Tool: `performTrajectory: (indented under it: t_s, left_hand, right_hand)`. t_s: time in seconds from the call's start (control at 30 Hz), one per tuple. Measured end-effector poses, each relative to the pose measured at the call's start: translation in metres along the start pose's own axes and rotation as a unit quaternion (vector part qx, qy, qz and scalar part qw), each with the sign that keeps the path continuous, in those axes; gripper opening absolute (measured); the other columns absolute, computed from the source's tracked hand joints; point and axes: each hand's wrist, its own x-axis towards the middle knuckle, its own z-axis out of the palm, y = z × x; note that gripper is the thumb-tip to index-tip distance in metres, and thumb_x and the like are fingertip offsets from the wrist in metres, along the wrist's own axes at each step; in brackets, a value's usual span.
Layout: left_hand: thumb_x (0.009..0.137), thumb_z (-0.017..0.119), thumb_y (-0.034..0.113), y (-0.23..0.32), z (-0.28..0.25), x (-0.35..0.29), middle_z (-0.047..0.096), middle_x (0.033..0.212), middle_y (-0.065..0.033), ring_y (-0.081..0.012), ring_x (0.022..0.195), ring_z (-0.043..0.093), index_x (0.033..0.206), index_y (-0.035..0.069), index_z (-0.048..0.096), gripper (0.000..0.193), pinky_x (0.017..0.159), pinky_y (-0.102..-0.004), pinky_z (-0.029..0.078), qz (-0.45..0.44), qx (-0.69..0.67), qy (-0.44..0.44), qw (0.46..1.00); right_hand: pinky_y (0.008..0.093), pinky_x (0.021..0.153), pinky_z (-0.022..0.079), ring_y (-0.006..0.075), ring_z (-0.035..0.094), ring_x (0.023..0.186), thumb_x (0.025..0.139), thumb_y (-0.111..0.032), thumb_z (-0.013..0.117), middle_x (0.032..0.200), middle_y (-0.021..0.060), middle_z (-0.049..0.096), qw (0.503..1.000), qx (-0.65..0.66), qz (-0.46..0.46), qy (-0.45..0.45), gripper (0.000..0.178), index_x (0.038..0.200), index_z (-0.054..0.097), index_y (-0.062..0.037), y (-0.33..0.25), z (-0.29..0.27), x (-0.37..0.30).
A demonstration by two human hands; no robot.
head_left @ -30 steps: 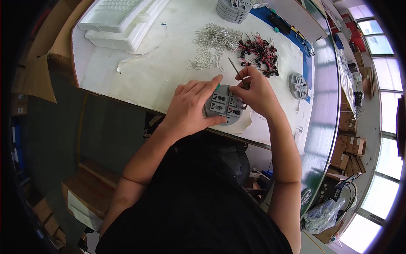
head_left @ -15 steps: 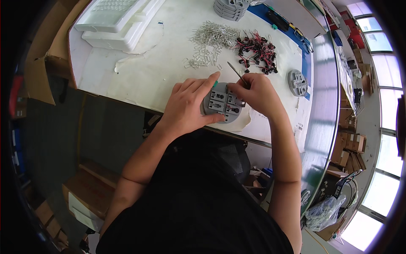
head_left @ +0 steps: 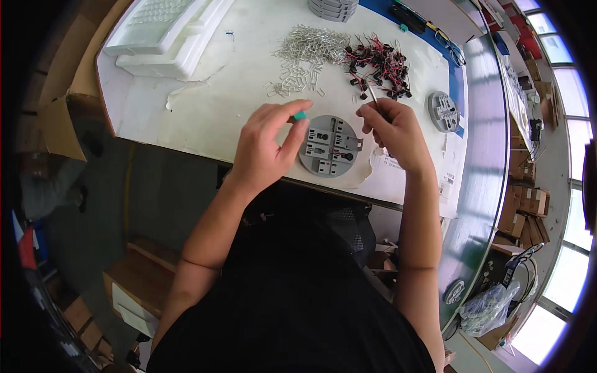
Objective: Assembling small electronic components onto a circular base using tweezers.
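A round grey plastic base (head_left: 314, 163) lies flat on the table in front of me, with slotted blocks and a small black part on its face. To its left, my left hand (head_left: 268, 142) is raised off the base. Its thumb and index finger close around a small green piece (head_left: 299, 115), whose kind I cannot make out. My right hand (head_left: 396, 132) is up to the right of the base, fingers closed on a thin metal tool (head_left: 372, 93). The tool points away from me; its lower part is hidden in the fist.
Beyond the hands lie a heap of U-shaped metal clips (head_left: 311, 50) and a pile of black parts with red wires (head_left: 380, 65). Another round grey base (head_left: 443, 112) sits at right, a grey stack (head_left: 333, 9) at the back. White foam trays (head_left: 161, 65) stand far left.
Both hands have lifted off the grey base, the left moving leftward with the green piece, the right moving rightward with the metal tool. The base's face is now uncovered.
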Motion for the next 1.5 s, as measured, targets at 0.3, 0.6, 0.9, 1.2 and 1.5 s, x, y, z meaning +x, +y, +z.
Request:
performTrajectory:
  t_s: [0.3, 0.6, 0.9, 1.2, 1.5]
  left_hand:
    - [0.094, 0.077, 0.015, 0.024, 0.005, 0.05, 0.075, 0.091, -0.0171, -0.0306, 0.081, 0.075, 0.114, 0.003, 0.071, 0.024, 0.074, -0.0395, 0.058, -0.004, 0.042, -0.185, 0.982]
    - [0.091, 0.079, 0.018, 0.042, 0.019, 0.065, 0.074, 0.085, -0.0178, -0.0354, 0.08, 0.073, 0.109, 0.003, 0.074, 0.024, 0.076, -0.0439, 0.058, -0.039, 0.157, -0.255, 0.953]
    - [0.08, 0.088, 0.038, 0.064, 0.02, 0.063, 0.072, 0.109, -0.0125, -0.0303, 0.102, 0.072, 0.123, 0.008, 0.075, 0.054, 0.08, -0.0453, 0.058, 0.015, 0.277, -0.244, 0.929]
    - [0.07, 0.095, 0.043, 0.076, 0.021, 0.041, 0.056, 0.129, -0.0175, -0.037, 0.118, 0.064, 0.141, 0.011, 0.056, 0.087, 0.091, -0.0467, 0.058, 0.066, 0.269, -0.252, 0.927]
    - [0.068, 0.099, 0.03, 0.025, 0.019, -0.015, 0.052, 0.142, -0.0207, -0.0346, 0.117, 0.065, 0.144, 0.007, 0.055, 0.091, 0.101, -0.047, 0.055, 0.004, 0.01, -0.024, 1.0]
  right_hand:
    - [0.0216, 0.052, 0.039, 0.0037, 0.051, 0.06, 0.107, -0.027, 0.068, 0.076, -0.0029, 0.063, 0.974, 0.224, 0.018, 0.017, 0.026, 0.107, 0.073, -0.0021, 0.043, 0.011, -0.014]
    - [0.0227, 0.054, 0.041, 0.0041, 0.052, 0.06, 0.107, -0.028, 0.069, 0.077, -0.0017, 0.065, 0.961, 0.274, 0.001, 0.027, 0.027, 0.105, 0.073, -0.001, 0.046, 0.013, -0.018]
    - [0.0245, 0.054, 0.041, 0.0052, 0.051, 0.061, 0.111, -0.03, 0.061, 0.077, -0.0014, 0.063, 0.952, 0.305, -0.001, 0.039, 0.031, 0.105, 0.072, -0.0015, 0.05, 0.011, -0.021]
    - [0.0266, 0.059, 0.043, 0.0088, 0.051, 0.063, 0.115, -0.028, 0.052, 0.081, 0.0026, 0.064, 0.858, 0.496, -0.049, 0.124, 0.036, 0.108, 0.072, 0.0007, 0.042, -0.007, -0.036]
    - [0.0394, 0.064, 0.049, 0.0251, 0.063, 0.068, 0.11, -0.025, 0.06, 0.077, 0.0106, 0.066, 0.977, -0.122, -0.157, 0.071, 0.029, 0.098, 0.073, -0.0017, 0.01, -0.008, -0.067]
